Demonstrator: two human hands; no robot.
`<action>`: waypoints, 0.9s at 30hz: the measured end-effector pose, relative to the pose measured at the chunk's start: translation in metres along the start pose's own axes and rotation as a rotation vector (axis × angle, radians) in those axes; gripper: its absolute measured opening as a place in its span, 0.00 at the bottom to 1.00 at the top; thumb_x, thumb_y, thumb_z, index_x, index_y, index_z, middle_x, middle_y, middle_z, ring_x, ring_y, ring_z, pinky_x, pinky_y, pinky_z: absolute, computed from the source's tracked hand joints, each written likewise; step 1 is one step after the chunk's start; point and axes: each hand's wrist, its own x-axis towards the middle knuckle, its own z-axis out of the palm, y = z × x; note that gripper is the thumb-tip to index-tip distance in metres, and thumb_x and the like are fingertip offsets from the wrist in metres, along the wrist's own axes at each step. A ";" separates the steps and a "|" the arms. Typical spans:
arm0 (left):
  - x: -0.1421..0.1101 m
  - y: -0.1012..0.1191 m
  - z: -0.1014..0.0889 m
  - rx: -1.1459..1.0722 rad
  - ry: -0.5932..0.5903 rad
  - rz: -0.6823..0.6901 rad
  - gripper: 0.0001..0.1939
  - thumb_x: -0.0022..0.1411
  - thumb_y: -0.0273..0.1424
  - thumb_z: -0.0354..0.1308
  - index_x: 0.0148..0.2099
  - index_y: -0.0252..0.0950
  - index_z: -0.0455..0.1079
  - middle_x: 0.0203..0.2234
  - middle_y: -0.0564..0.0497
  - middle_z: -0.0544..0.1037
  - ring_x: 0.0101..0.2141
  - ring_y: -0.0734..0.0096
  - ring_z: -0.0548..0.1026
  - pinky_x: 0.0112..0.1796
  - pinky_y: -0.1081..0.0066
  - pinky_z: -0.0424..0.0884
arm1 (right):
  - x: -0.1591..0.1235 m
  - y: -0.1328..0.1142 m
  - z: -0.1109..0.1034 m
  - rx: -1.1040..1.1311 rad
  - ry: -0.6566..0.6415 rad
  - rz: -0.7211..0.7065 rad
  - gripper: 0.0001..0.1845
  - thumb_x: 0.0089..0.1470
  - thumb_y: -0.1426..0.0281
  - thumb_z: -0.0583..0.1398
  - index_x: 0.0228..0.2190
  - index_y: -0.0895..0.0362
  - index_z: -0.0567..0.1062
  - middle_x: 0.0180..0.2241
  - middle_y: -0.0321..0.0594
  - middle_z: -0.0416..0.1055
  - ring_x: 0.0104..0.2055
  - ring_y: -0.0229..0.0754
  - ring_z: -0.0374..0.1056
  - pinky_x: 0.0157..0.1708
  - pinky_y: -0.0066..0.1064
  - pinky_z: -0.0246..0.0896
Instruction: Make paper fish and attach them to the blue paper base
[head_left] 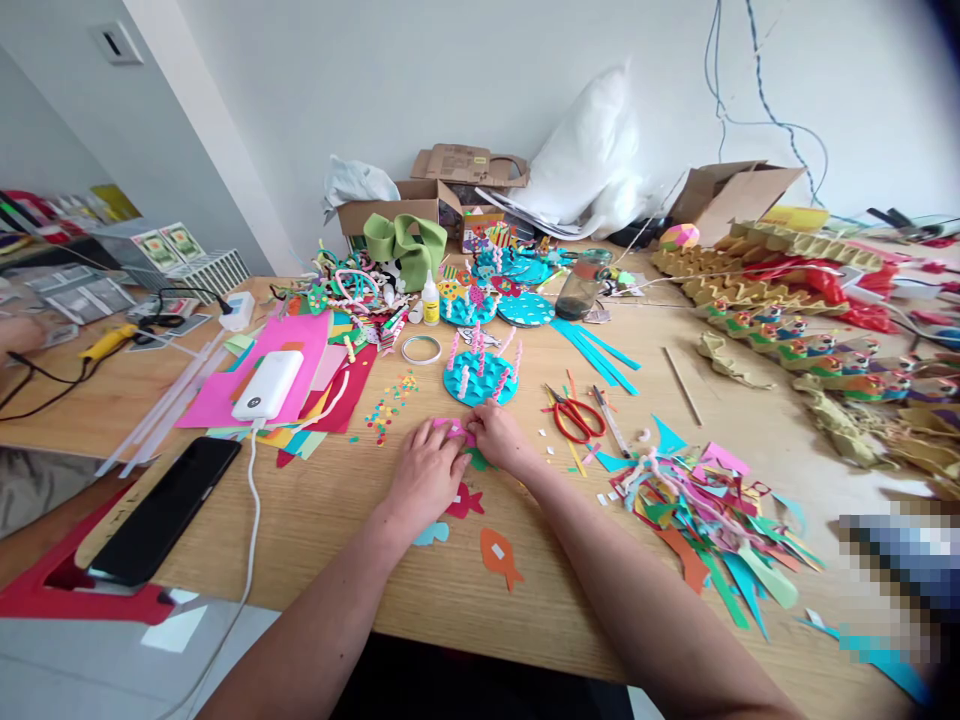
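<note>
Above the near part of the wooden table, my left hand (427,468) holds a small pink paper cut-out (452,428) under its fingertips. The fingers of my right hand (499,436) are curled and pinched at the cut-out's right edge; the exact grip is hidden. Just below lie a green paper piece (477,460), a dark pink paper fish (468,500), a light blue paper piece (433,534) and an orange paper fish (500,556) with a white square on it. Directly beyond my hands stands a round blue base (480,380) with pink twisted pipe-cleaner stems.
Red-handled scissors (579,414) and a craft knife (610,420) lie right, before a heap of paper scraps (712,510). Left are a white power bank (270,385), its cable, and a black phone (166,508). A glue bottle (430,300) and tape roll (421,349) stand behind.
</note>
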 end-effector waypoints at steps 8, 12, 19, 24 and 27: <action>0.000 0.001 -0.002 -0.010 -0.023 -0.020 0.18 0.68 0.36 0.47 0.56 0.38 0.67 0.56 0.46 0.69 0.58 0.56 0.61 0.58 0.54 0.59 | 0.002 0.004 0.000 0.001 -0.021 -0.031 0.10 0.53 0.80 0.54 0.29 0.62 0.76 0.34 0.44 0.71 0.36 0.37 0.65 0.35 0.24 0.56; -0.001 0.001 -0.001 -0.018 -0.019 -0.022 0.18 0.67 0.36 0.47 0.56 0.40 0.67 0.56 0.47 0.69 0.58 0.56 0.60 0.58 0.53 0.59 | 0.003 0.006 0.000 -0.004 -0.023 -0.040 0.11 0.52 0.81 0.53 0.28 0.62 0.76 0.33 0.44 0.71 0.35 0.37 0.65 0.36 0.23 0.55; -0.001 0.002 -0.004 -0.033 -0.030 -0.026 0.17 0.67 0.35 0.47 0.56 0.39 0.67 0.56 0.47 0.68 0.58 0.57 0.60 0.58 0.53 0.58 | 0.002 0.005 0.002 -0.011 -0.004 -0.044 0.11 0.53 0.79 0.54 0.30 0.62 0.76 0.35 0.44 0.71 0.34 0.36 0.64 0.35 0.23 0.55; -0.001 0.002 -0.003 -0.021 -0.034 -0.032 0.18 0.67 0.36 0.48 0.56 0.39 0.67 0.56 0.47 0.68 0.58 0.55 0.60 0.58 0.54 0.58 | 0.001 0.003 -0.001 -0.012 -0.014 -0.040 0.11 0.53 0.80 0.54 0.30 0.62 0.76 0.34 0.44 0.71 0.35 0.37 0.65 0.35 0.23 0.55; -0.001 0.002 -0.003 -0.019 -0.037 -0.032 0.18 0.67 0.36 0.48 0.56 0.39 0.67 0.56 0.47 0.69 0.58 0.55 0.60 0.58 0.54 0.58 | 0.001 0.003 -0.001 -0.010 -0.012 -0.037 0.11 0.53 0.80 0.54 0.29 0.62 0.76 0.34 0.44 0.71 0.35 0.37 0.65 0.35 0.24 0.55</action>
